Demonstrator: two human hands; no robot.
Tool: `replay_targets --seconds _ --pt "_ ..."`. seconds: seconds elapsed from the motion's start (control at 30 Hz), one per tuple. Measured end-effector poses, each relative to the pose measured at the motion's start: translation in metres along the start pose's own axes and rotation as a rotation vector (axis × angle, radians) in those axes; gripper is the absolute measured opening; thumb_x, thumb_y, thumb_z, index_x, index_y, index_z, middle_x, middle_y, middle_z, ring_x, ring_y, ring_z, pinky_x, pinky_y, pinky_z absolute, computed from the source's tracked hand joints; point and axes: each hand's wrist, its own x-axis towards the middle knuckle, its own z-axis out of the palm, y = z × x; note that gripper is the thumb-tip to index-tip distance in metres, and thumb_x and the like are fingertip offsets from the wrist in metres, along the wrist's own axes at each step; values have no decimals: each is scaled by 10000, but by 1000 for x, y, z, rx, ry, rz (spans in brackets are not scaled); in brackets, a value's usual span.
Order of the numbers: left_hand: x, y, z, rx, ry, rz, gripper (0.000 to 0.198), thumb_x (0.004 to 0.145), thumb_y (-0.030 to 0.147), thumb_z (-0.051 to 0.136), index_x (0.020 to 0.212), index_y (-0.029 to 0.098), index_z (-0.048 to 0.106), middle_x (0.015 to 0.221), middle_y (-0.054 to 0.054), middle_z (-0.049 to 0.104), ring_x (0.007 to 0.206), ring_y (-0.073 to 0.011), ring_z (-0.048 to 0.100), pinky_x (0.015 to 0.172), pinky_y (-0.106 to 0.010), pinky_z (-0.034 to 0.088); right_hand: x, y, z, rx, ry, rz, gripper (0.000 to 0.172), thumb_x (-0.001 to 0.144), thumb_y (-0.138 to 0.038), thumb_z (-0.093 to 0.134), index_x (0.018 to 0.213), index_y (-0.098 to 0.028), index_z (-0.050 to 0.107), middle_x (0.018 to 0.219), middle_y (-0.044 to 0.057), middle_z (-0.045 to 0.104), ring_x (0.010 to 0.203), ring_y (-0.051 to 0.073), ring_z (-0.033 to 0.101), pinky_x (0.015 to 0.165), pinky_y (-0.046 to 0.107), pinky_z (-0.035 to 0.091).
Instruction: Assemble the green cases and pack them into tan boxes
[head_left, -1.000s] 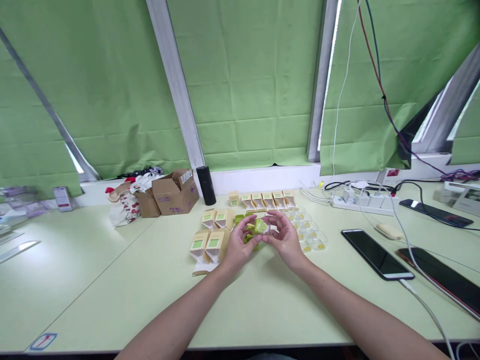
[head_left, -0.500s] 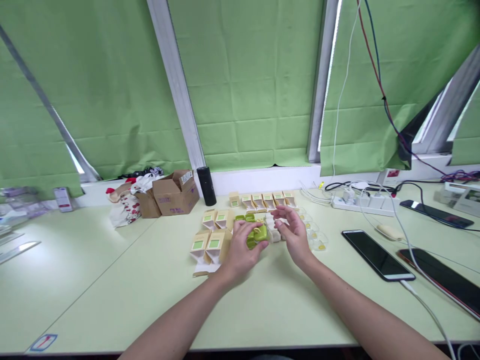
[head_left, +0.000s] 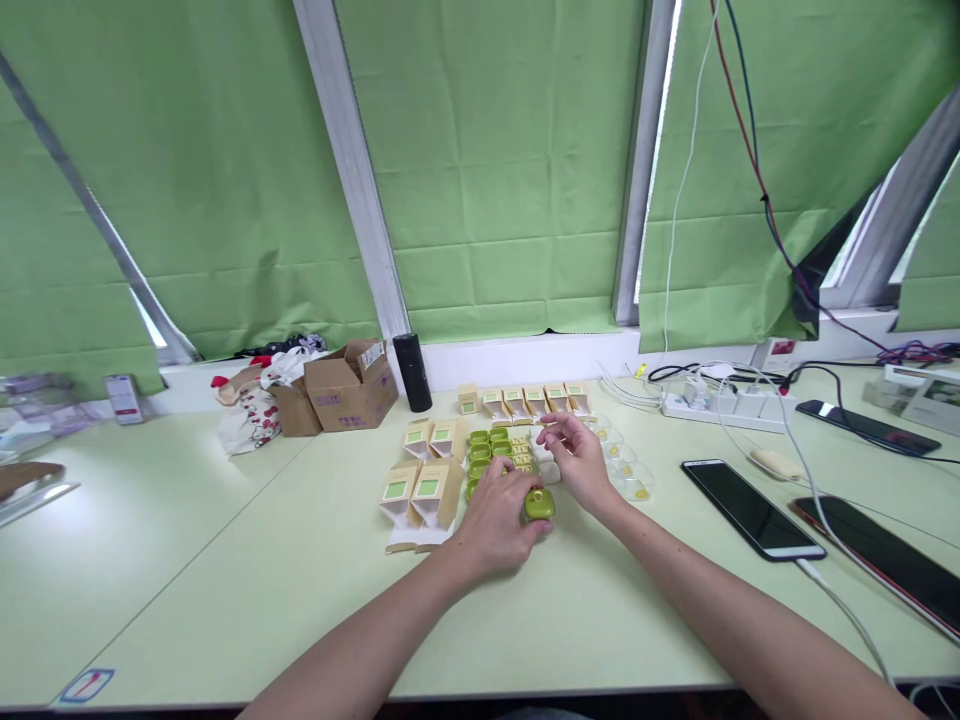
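Note:
My left hand (head_left: 501, 515) grips a small glossy green case (head_left: 538, 503) with a yellowish loop on top, low over the table or touching it. Just right of it hovers my right hand (head_left: 581, 462), fingers bent and apart, with nothing visible in them. Rows of small green open-topped containers (head_left: 480, 452) lie behind my left hand. Beside those are small yellow pieces (head_left: 520, 447). White rounded pieces (head_left: 550, 472) sit partly hidden by my right hand. Clear shells with yellow spots (head_left: 637, 485) stand right of that hand.
Open cream boxes with green squares (head_left: 427, 487) stand left; more small boxes (head_left: 536, 402) line the back. Beyond are a cardboard box (head_left: 352, 385) and black cylinder (head_left: 413, 372). Phones (head_left: 750, 510), cables and a power strip (head_left: 727, 405) occupy the right. A brownish shape (head_left: 26, 477) enters far left.
My left hand has brought the green case toward me and slightly right, down nearer the tabletop. My right hand has shifted slightly left, its fingers more bent. A brownish shape has appeared at far left.

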Motion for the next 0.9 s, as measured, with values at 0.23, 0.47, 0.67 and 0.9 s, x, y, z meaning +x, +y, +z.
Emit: replay_targets --seconds 0.23,0.47,0.67,0.9 --pt "-1 5 0 10 -18 -51 338 739 294 864 1046 265 723 996 -100 698 1092 -375 519 887 -485 441 -6 9 -5 -16 -25 28 228 912 -326 611 1107 -219 661 836 32 731 810 226 688 751 361 504" --pt "4 2 -6 55 13 -41 421 844 425 802 1207 250 679 1175 -128 709 1217 -407 494 978 -530 427 -6 8 -11 2 -22 37 240 923 -348 622 1119 -213 661 822 30 727 785 218 676 714 341 489" --pt "37 -24 -30 189 136 -148 285 960 237 582 1231 234 672 1169 -126 725 1242 -384 487 1020 -526 424 -5 8 -13 -9 -17 38 238 926 -354 624 1120 -221 664 809 26 730 777 218 674 690 333 478" --pt "103 -82 -45 395 -83 -379 531 856 136 634 1382 206 647 1273 -162 724 1323 -411 492 1073 -524 421 -8 6 -12 -83 -28 2 223 935 -336 602 1116 -229 676 806 25 739 751 215 659 703 339 482"
